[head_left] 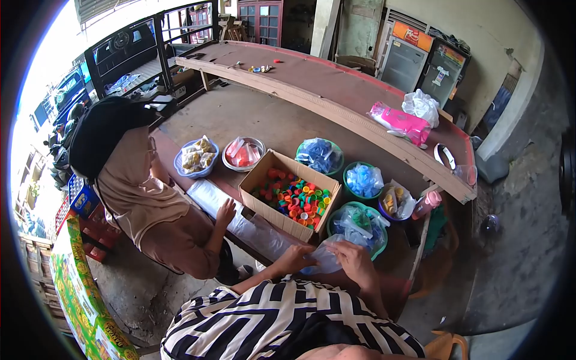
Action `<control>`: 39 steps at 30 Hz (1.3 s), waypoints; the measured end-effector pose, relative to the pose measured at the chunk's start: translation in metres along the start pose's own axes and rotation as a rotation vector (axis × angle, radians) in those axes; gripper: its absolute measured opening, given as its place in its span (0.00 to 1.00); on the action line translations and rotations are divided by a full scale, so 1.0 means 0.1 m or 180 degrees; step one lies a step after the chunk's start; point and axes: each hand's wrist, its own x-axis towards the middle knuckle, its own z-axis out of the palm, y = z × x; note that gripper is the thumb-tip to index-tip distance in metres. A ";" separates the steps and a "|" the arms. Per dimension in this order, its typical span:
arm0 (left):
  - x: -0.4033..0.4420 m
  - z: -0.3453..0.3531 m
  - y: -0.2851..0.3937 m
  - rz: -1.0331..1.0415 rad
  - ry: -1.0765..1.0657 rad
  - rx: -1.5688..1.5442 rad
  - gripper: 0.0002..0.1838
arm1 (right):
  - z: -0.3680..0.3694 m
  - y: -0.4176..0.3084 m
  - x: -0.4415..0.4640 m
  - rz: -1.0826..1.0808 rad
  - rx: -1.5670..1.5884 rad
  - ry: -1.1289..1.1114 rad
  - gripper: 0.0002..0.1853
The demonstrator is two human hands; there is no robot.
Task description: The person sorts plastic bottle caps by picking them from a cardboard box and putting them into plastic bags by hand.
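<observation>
On the left, another person (pixel 159 204) stands at the table (pixel 240 114), with one hand (pixel 226 212) over the clear plastic (pixel 207 195) that is spread along the near edge. Behind this plastic, a light blue basket (pixel 195 174) holds some bags with yellowish content, and beside it a metal bowl (pixel 239 169) holds red pieces in plastic. Next comes the open cardboard box (pixel 271 217), and inside it lie many loose plastic caps (pixel 294 201) of red, orange, green and yellow colour. In front of the box, the left hand (pixel 294 260) has its fingers bent and pinches one side of a thin clear bag (pixel 325 259). The right hand (pixel 353 261) pinches the other side between thumb and fingers. No cap can be seen in this bag, so I judge that it is not filled. Just behind the right hand is a green basket (pixel 384 245) with bags of blue and green pieces; two more green baskets and a purple basket (pixel 387 215) hold other bags. It seems that a good part is already packed, but the caps in the box are not. At the right, a pink bottle (pixel 426 204) is near the purple basket.
</observation>
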 end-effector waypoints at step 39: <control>-0.04 -0.94 -0.19 -0.0861 0.1981 -0.0048 0.16 | 1.11 1.19 1.53 0.0733 0.0836 -0.0315 0.06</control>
